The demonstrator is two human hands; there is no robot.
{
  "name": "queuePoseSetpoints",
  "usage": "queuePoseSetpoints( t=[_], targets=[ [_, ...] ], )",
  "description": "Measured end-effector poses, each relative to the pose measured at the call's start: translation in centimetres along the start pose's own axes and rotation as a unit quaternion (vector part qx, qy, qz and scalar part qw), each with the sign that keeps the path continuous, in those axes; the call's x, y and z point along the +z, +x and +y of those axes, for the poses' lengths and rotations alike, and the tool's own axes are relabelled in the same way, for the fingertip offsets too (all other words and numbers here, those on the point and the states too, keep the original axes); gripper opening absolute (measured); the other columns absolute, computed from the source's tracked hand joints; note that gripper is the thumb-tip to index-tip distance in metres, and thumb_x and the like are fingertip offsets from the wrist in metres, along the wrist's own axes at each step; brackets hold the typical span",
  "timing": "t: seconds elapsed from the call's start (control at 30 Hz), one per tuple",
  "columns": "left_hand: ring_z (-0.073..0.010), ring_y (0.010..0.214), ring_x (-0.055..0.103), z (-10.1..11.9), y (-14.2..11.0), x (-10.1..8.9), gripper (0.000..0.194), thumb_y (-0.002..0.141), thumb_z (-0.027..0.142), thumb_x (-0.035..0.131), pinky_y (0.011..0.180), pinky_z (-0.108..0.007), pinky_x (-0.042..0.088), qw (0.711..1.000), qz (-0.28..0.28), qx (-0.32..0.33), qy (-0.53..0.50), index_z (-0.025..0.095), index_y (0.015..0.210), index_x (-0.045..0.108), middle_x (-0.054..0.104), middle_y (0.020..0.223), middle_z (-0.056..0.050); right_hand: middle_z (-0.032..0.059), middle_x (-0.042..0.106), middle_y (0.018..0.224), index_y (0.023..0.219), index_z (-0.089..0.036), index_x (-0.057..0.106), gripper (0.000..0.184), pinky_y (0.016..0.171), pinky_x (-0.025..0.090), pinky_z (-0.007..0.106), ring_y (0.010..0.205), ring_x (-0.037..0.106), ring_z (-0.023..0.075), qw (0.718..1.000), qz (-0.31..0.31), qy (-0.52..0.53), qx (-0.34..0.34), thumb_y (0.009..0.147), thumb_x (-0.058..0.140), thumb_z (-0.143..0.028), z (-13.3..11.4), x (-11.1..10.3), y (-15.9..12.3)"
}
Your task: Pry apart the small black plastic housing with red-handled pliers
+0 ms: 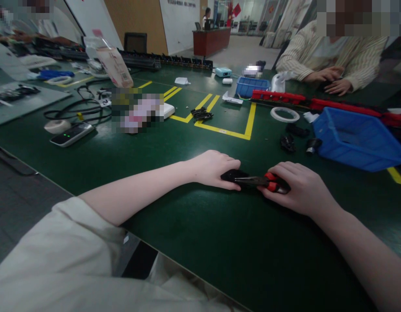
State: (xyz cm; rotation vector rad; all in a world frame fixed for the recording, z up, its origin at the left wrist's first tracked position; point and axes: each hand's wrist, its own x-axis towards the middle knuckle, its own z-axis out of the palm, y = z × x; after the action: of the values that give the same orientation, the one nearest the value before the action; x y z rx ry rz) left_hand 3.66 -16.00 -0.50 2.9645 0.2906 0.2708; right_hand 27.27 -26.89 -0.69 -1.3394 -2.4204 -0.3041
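My left hand [213, 170] rests on the dark green table [193, 242], its fingers closed round a small black part [232, 175]. My right hand [301, 188] grips the red handles of a pair of pliers [264, 182]. The dark jaws of the pliers point left and meet the black part between the two hands. What the jaws do to the part is hidden.
A blue bin [356, 138] stands at the right, with small black parts [288, 142] and a white tape ring [285, 114] beside it. Another person [330, 65] sits across the table behind red rails [285, 97]. A phone [72, 133], cables and yellow floor-tape lines [226, 130] lie further back.
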Motion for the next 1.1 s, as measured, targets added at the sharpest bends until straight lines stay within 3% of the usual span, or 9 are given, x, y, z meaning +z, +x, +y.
queuePoseSetpoints(
  t=[0.37, 1.1],
  targets=[
    [-0.0191, 0.069, 0.062, 0.19, 0.03, 0.00, 0.041, 0.085, 0.057, 0.056, 0.053, -0.026, 0.032, 1.000, 0.010, -0.022, 0.000, 0.017, 0.090, 0.053, 0.066, 0.080, -0.003, 0.0074, 0.062, 0.078, 0.083, -0.019, 0.054, 0.023, 0.058, 0.047, 0.033, 0.067, 0.058, 0.0200, 1.000, 0.012, -0.006, -0.003, 0.083, 0.055, -0.041, 0.17, 0.01, -0.10],
    [-0.0187, 0.069, 0.060, -0.03, -0.07, 0.00, 0.044, 0.089, 0.060, 0.048, 0.057, -0.027, 0.034, 0.999, 0.007, 0.022, 0.023, 0.017, 0.085, 0.054, 0.063, 0.078, -0.003, 0.0083, 0.062, 0.077, 0.082, -0.014, 0.058, 0.025, 0.056, 0.046, 0.032, 0.066, 0.057, 0.0194, 1.000, 0.018, -0.009, -0.015, 0.083, 0.057, -0.039, -0.14, 0.09, -0.02]
  ],
)
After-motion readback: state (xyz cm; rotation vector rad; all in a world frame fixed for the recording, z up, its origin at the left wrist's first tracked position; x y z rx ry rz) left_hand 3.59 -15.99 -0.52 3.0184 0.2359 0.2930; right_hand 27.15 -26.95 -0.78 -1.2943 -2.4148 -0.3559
